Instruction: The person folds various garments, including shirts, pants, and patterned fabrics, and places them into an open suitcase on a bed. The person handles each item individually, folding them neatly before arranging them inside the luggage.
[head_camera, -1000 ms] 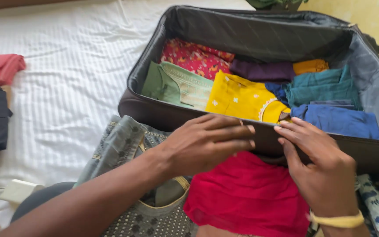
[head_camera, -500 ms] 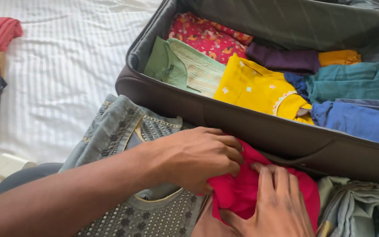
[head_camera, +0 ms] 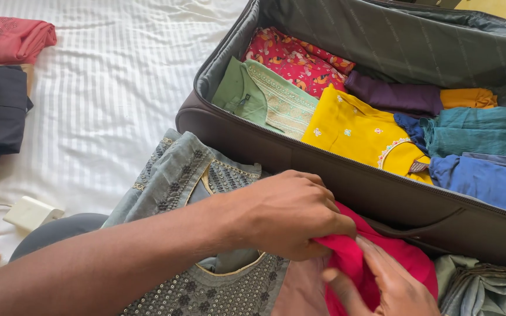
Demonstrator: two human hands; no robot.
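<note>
left hand [head_camera: 291, 213] pinching red garment [head_camera: 382, 263], right hand [head_camera: 390, 287] gripping same garment from below, open suitcase [head_camera: 335, 175] just beyond, on bed [head_camera: 118, 88]

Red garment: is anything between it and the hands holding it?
No. The left hand pinches the red garment directly, and the right hand grips it from below. The open suitcase lies just beyond, its near wall beside the garment.

A bright magenta-red cloth garment [head_camera: 382, 257], soft and crumpled, lies bunched against the near outer wall of the suitcase. It rests partly over a grey embroidered garment, one fold pinched up and gathered.
</note>
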